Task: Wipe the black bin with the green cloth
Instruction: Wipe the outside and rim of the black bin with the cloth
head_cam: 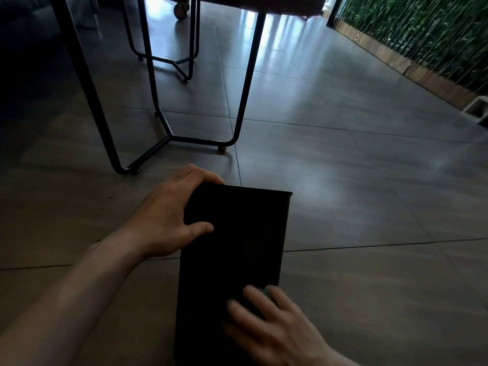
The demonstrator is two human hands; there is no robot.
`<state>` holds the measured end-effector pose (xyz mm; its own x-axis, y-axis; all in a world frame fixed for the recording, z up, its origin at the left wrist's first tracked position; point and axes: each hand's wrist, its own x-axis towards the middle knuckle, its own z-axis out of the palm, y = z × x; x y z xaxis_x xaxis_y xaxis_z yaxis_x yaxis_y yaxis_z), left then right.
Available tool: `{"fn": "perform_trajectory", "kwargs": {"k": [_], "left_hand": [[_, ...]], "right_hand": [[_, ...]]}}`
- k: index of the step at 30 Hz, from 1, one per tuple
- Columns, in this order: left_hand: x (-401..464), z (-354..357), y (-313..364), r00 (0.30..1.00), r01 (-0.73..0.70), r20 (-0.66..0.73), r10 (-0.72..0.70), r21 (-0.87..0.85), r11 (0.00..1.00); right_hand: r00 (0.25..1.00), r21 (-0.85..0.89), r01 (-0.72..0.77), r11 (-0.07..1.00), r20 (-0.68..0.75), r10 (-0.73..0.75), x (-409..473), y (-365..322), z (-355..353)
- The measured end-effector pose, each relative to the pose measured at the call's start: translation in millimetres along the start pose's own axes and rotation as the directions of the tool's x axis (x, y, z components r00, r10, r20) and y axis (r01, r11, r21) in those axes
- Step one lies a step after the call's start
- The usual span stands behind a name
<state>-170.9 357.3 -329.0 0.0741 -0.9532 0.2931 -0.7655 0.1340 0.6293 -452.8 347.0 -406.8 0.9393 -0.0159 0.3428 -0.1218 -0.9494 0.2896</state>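
Near end of the black bin (232, 247) cut off by the bottom edge, green cloth (266, 291) almost wholly hidden under the motion-blurred right hand (274, 328), left hand (169, 217) fingers (200, 228) partly behind the bin's far corner, tabletop cropped at the top.

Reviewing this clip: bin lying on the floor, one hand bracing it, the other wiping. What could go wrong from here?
1. The left hand grips only the far corner of the bin; a hard wipe near the close end could make it slide on the glossy floor.
2. The cloth is almost hidden under the right hand, so bare fingers may smear the surface.
3. The bin is black in dim light; missed patches may go unseen.
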Motion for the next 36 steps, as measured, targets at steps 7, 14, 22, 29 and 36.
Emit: {"fn": "perform_trajectory", "kwargs": {"k": [7, 14, 22, 29, 36], "left_hand": [[-0.5, -0.5, 1.8, 1.000, 0.007, 0.014, -0.007, -0.016, 1.000], [-2.4, -1.7, 0.6, 1.000, 0.017, -0.006, -0.017, -0.009, 1.000], [-2.1, -1.7, 3.9, 1.000, 0.000, 0.001, 0.000, -0.013, 1.000], [-2.5, -1.0, 4.2, 1.000, 0.011, 0.000, -0.011, 0.000, 1.000], [-3.5, -1.7, 7.4, 1.000, 0.002, 0.014, -0.001, -0.009, 1.000]], "right_hand": [[0.996, -0.017, 0.025, 1.000, 0.086, -0.023, -12.9, -4.7, -0.5], [0.997, 0.055, -0.069, 0.996, -0.041, 0.072, -8.1, 34.5, -11.4], [0.814, 0.253, -0.521, 0.815, -0.142, 0.564, 58.4, 103.4, -39.4], [0.934, 0.203, -0.355, 0.913, 0.041, 0.354, -10.8, 51.2, -14.7], [0.609, 0.195, -0.792, 0.578, 0.197, 0.768, -20.4, 109.6, -31.5]]}}
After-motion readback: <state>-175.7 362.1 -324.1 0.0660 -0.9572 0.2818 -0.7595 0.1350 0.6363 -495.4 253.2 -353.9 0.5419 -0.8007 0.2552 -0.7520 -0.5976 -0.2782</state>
